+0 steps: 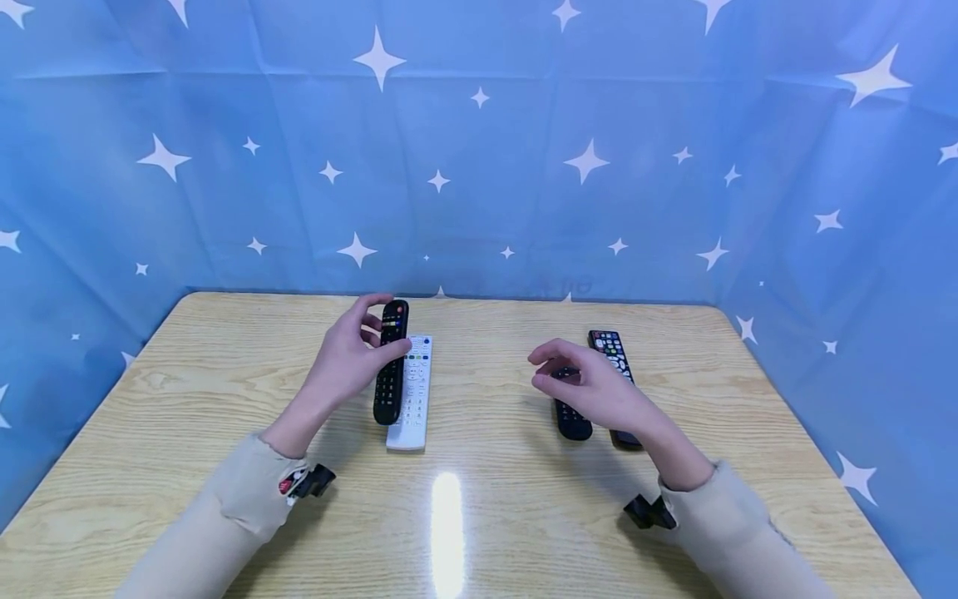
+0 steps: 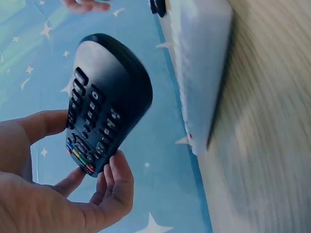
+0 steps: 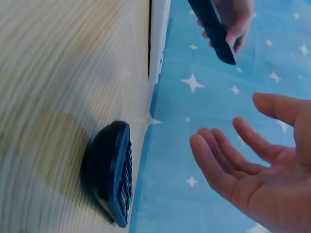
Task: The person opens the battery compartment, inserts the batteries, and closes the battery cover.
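Note:
My left hand (image 1: 350,353) grips a black remote control (image 1: 391,366) by its sides, thumb on one edge and fingers on the other. In the left wrist view this black remote (image 2: 104,97) is raised off the table, its buttons showing. Beneath and beside it a white remote control (image 1: 416,408) lies on the table. My right hand (image 1: 591,383) hovers with loosely bent fingers and holds nothing. Under it lies a second black remote control (image 1: 573,423), partly hidden by the hand in the head view. Close by on its right is a third black remote (image 1: 614,353), partly covered by the hand and wrist.
The wooden table (image 1: 494,499) carries the remotes, with a bright light reflection near its front. A blue star-patterned cloth (image 1: 479,208) hangs behind the table and along both sides. Each sleeve cuff has a small black wrist camera (image 1: 649,512).

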Action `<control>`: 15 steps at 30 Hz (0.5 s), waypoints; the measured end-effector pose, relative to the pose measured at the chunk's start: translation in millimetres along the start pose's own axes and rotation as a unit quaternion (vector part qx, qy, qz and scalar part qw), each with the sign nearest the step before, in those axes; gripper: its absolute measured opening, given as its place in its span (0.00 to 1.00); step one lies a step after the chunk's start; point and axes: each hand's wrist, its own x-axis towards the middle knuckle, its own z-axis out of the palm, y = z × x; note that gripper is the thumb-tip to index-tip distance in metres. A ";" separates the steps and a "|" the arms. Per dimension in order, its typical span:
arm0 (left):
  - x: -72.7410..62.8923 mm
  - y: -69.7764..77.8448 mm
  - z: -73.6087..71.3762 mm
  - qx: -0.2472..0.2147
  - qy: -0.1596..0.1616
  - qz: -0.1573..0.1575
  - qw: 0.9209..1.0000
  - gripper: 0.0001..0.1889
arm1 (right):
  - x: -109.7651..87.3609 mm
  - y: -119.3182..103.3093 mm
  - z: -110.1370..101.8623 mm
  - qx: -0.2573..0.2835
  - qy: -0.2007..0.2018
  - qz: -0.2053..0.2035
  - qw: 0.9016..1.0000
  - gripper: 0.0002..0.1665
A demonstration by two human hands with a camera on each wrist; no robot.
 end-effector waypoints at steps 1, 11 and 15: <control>0.9 -2.2 -1.4 0.007 0.001 -0.001 1.000 0.36 | -0.6 0.9 -0.9 0.000 0.001 0.000 1.000 0.15; 7.3 -14.8 -11.4 0.082 -0.004 -0.034 0.996 0.37 | -7.8 8.2 -10.0 -0.016 0.001 0.009 1.000 0.15; 10.6 -16.8 -12.4 0.117 -0.020 -0.053 0.991 0.37 | -9.3 9.2 -12.2 -0.019 0.001 0.008 1.000 0.16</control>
